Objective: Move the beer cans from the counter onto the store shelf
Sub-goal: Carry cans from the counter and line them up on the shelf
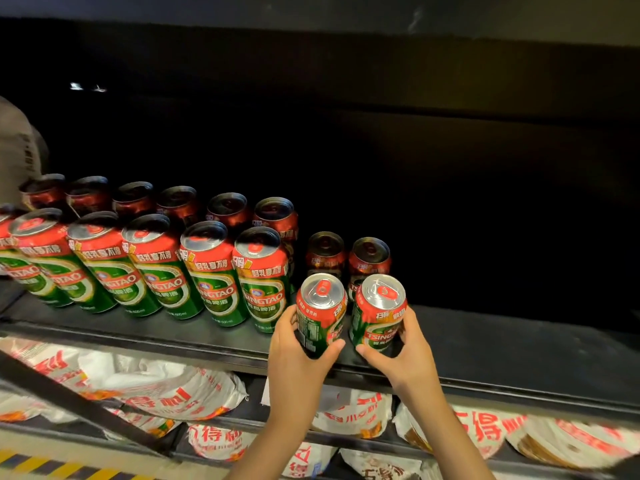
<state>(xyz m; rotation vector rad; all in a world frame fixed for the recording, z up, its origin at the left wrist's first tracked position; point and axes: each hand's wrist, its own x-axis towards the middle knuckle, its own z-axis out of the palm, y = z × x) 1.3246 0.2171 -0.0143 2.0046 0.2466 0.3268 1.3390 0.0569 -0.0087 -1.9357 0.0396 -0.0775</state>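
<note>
My left hand (298, 362) grips a green and red beer can (320, 311) at the front edge of the dark store shelf (502, 358). My right hand (403, 351) grips a second beer can (379, 310) right beside it. Both cans stand upright, at or just above the shelf surface. Directly behind them stand two more cans (346, 254) in shadow. To the left, a front row of several cans (207, 271) and a back row (180, 202) fill the shelf. The counter is out of view.
The shelf's right half and its depth are dark with nothing visible on them. Below, a lower shelf holds white bags with red print (180, 389). A black diagonal bar (79, 407) crosses at the lower left. A yellow and black striped floor edge (52, 467) shows at the bottom left.
</note>
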